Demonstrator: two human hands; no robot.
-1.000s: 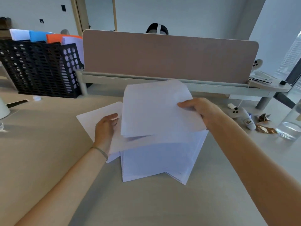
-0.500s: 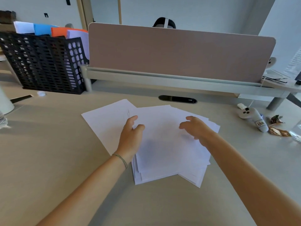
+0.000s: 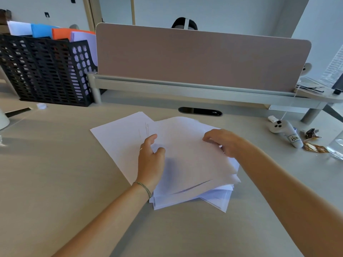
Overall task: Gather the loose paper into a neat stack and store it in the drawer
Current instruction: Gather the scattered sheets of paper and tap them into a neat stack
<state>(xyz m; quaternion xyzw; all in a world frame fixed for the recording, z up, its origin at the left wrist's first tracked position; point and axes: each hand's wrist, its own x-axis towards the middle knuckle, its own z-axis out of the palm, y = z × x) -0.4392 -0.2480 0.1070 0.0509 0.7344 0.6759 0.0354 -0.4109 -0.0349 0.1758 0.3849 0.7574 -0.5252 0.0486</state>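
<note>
A loose pile of white paper (image 3: 193, 164) lies on the desk in front of me, its sheets fanned out at different angles. One sheet (image 3: 120, 138) sticks out to the left, flat on the desk. My left hand (image 3: 151, 160) is at the pile's left edge, thumb on the top sheets and fingers bent. At the right edge, my right hand (image 3: 222, 143) curls its fingers around the upper sheets. Those upper sheets are slightly raised, with a shadow under their near edge. No drawer is in view.
A black mesh file rack (image 3: 46, 71) with coloured folders stands at the back left. A pink divider panel (image 3: 194, 58) runs along the desk's far edge, a person's head behind it. At the right lie a white controller (image 3: 284, 129), foil wrappers (image 3: 313, 143) and a glass (image 3: 336, 147).
A second ago my right hand held several sheets up over the pile. They now lie on it, and both hands have moved in to the pile's left and right edges.
</note>
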